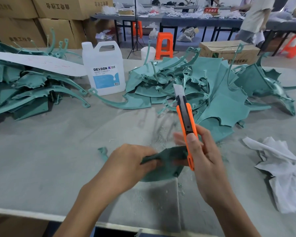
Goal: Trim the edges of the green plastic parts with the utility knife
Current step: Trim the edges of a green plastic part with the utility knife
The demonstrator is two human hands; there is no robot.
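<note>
Green plastic part (167,157), bent, pinched by L hand (130,161); R hand (208,159) grips orange utility knife (186,117), blade out.

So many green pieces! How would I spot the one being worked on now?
Start at the grey table, near its front edge. The green part is there, gripped by the left hand, beside the orange utility knife in the right hand. Unlike the heaped pieces behind, it alone is held.

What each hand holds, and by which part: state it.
Left hand pinches the flat green plastic part at its left edge. Right hand grips the orange utility knife by its handle's rear end.
</note>
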